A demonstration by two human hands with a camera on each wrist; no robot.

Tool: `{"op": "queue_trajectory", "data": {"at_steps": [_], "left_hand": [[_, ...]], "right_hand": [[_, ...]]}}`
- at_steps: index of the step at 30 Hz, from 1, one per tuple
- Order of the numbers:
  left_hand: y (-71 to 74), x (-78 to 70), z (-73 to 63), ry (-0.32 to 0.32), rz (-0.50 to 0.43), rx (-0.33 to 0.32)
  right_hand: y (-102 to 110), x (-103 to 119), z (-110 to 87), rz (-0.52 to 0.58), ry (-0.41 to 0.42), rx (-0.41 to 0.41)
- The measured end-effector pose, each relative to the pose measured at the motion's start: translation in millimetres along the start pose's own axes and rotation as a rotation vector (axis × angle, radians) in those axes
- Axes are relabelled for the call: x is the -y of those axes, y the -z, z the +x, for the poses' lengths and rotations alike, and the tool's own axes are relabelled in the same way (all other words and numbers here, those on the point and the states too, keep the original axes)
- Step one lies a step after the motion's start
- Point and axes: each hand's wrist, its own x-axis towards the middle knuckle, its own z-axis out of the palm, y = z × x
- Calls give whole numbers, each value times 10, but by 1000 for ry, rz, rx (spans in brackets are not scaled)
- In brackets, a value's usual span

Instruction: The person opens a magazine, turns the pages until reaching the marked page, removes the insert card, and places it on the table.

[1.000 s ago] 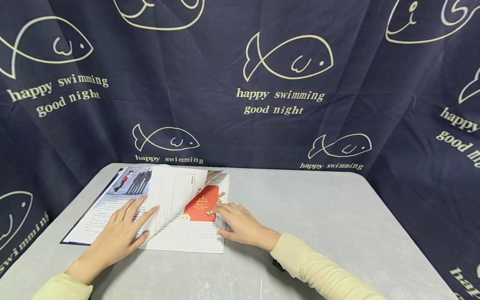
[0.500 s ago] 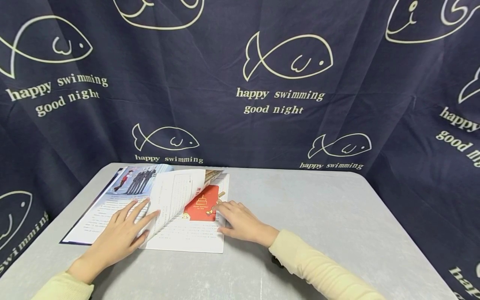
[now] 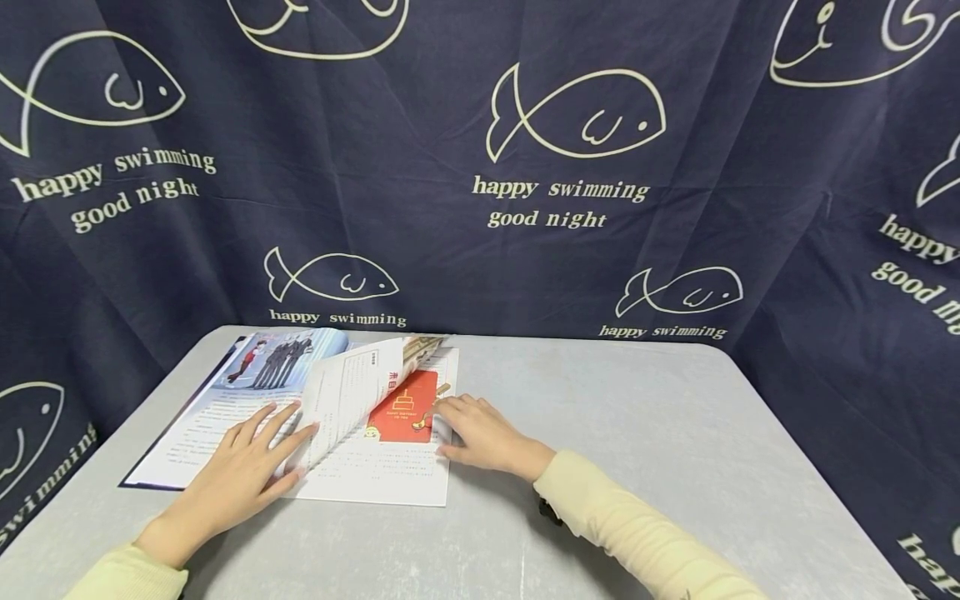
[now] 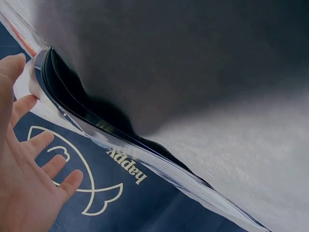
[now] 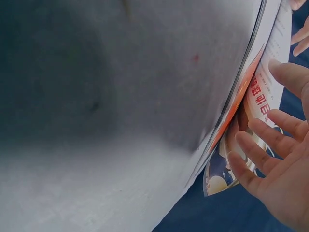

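A magazine (image 3: 172, 450) lies spread on the table, a picture of figures in dark suits at its upper left. One loose leaf (image 3: 352, 400) stands raised and slants over the right half. Partly under it, on the right-hand page, is a red birthday card (image 3: 411, 412) with a cake outline. My left hand (image 3: 240, 471) rests on the left page, fingers spread, fingertips by the foot of the raised leaf. At the outer edge of the right page is my right hand (image 3: 483, 437), fingers relaxed, fingertips close to the card's right side. Both palms show in the wrist views, holding nothing.
The grey table (image 3: 637, 417) extends to the right and front of the magazine. Behind it hangs a dark blue curtain (image 3: 450, 275) with fish outlines and lettering. A black band (image 3: 550, 510) shows under the right cuff.
The raised leaf has lifted away from the left page and leans more to the right, uncovering more of the picture. My right hand has shifted slightly up and right; my left hand barely moved.
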Motion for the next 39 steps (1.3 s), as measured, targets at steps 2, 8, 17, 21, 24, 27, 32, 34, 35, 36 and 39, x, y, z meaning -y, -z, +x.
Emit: {"op": "queue_trajectory", "data": {"at_steps": [2, 8, 17, 21, 24, 27, 32, 34, 35, 36, 39], "left_hand": [[0, 4, -2, -6, 4, -6], [-15, 28, -13, -30, 22, -18], [-14, 26, -4, -49, 27, -35], [-15, 24, 2, -53, 23, -29], [-13, 23, 8, -56, 23, -29], [-6, 18, 15, -55, 18, -32], [1, 14, 24, -56, 4, -38], [1, 16, 23, -60, 0, -41], [0, 18, 22, -62, -2, -44], [-1, 20, 20, -65, -5, -45], [-5, 23, 14, -69, -11, -42]], "right_hand": [[0, -13, 16, 2, -8, 4], [-3, -65, 70, -4, -24, 6], [-1, -131, 142, 39, -25, -7], [-9, -166, 189, 34, -31, -4], [-15, -198, 221, 39, -37, -8], [-19, -226, 248, 52, -42, -15], [-18, -268, 293, 80, -49, -22], [-17, -282, 312, 83, -52, -24], [-15, -288, 322, 84, -54, -25], [-13, -295, 331, 85, -57, -25], [-10, -318, 362, 89, -66, -22]]}}
